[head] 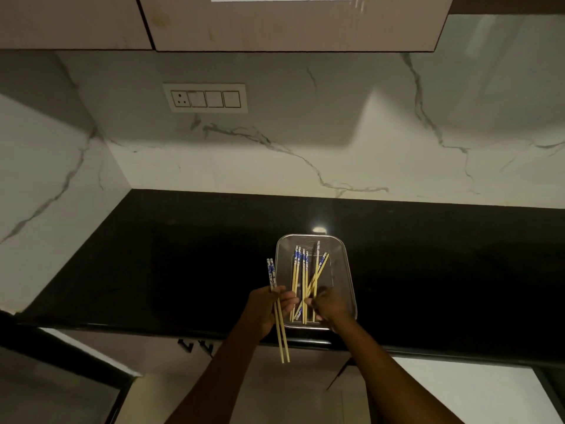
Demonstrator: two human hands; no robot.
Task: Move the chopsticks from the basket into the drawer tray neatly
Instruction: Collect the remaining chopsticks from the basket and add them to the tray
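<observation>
The job is at an early stage, to judge by how things lie. A metal mesh basket [348, 270] stands on the black bench [183, 270] near its front edge, and most of the load is still in it. Several loose chopsticks [302, 276] lie lengthwise there with their blue-patterned ends toward the wall. Most are roughly parallel, but a couple on the right cross the others at a slant. The left hand [269, 307] hovers just beside the basket's left rim, its fingers curled round a pair of chopsticks [282, 344]. The two sticks are held side by side, patterned ends up and plain tips hanging down past the bench edge. The right hand [331, 304] is down in the near end of the basket. Its fingers are bent in among the sticks and seem to pinch one or two near the plain tips, though exactly which ones cannot be told. So one pair is out and gathered, and a further pick looks to be in hand. The drawer tray is not in view, so nothing shows that any stick has been laid in it yet. What is left appears to be emptying the basket, squaring the sticks into a bundle, and placing them in the tray in line.
</observation>
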